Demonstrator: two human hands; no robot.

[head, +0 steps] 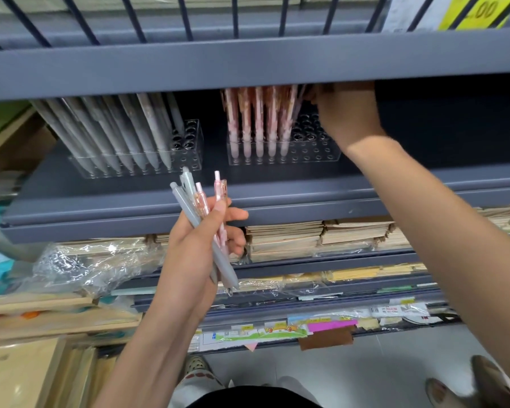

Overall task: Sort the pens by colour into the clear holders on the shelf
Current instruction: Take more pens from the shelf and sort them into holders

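Note:
Two clear holders stand on the grey shelf (277, 198). The left holder (189, 148) is packed with grey pens (124, 134); the right holder (315, 148) carries pink pens (259, 125) in its left rows. My left hand (195, 248) grips a mixed bunch of grey and pink pens (202, 213) below the shelf's front edge. My right hand (348, 113) reaches in above the right holder, beside the pink pens' tops. Its fingers are partly hidden by the upper shelf's edge; a pink pen seems to be at its fingertips.
An upper shelf beam (248, 66) hangs low over the holders. Stacks of notebooks (306, 237) fill the shelf below, with crumpled plastic wrap (95, 263) to the left. Labelled shelf edges (306, 325) and wooden boxes (42, 313) lie lower. Feet show on the floor.

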